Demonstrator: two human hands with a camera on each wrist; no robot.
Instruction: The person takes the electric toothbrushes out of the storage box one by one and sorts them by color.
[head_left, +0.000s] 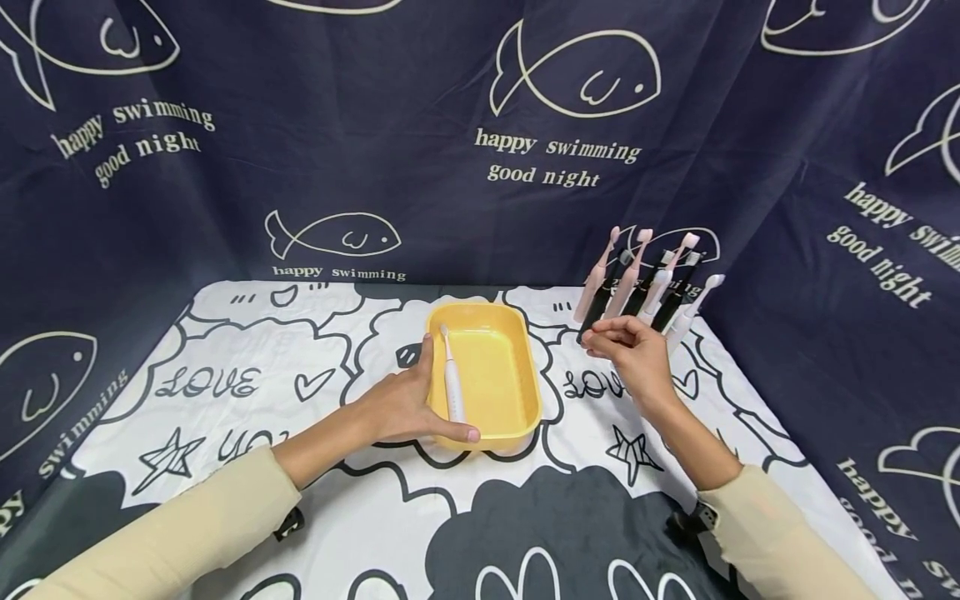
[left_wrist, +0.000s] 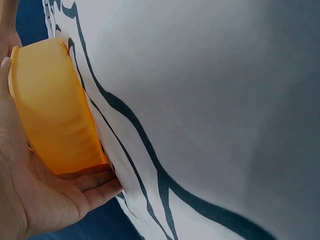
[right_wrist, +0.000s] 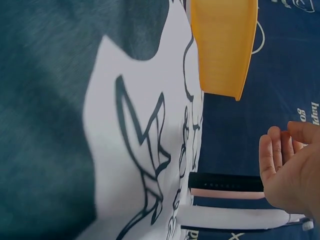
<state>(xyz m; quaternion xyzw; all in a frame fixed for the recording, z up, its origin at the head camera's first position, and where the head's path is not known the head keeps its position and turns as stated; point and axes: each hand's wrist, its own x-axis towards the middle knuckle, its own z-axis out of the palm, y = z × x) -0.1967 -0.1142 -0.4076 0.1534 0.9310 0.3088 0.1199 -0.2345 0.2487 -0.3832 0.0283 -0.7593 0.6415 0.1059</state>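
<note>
A yellow tray (head_left: 491,367) sits on the patterned cloth, with one white toothbrush (head_left: 453,387) lying inside along its left side. My left hand (head_left: 408,404) holds the tray at its near left corner, thumb on the near rim and fingers along the left wall. In the left wrist view, the fingers of that hand (left_wrist: 55,195) wrap the tray's outer wall (left_wrist: 55,110). My right hand (head_left: 633,350) is in front of a group of upright toothbrushes, beside a black toothbrush (head_left: 596,308). Its fingers (right_wrist: 277,150) are loosely bent with nothing seen between them in the right wrist view.
Several pink, black and white toothbrushes stand together at the back right, among them a pink toothbrush (head_left: 626,287) and a white toothbrush (head_left: 693,312). A dark fabric backdrop (head_left: 442,125) with fish drawings rises behind the white-and-black cloth (head_left: 225,358).
</note>
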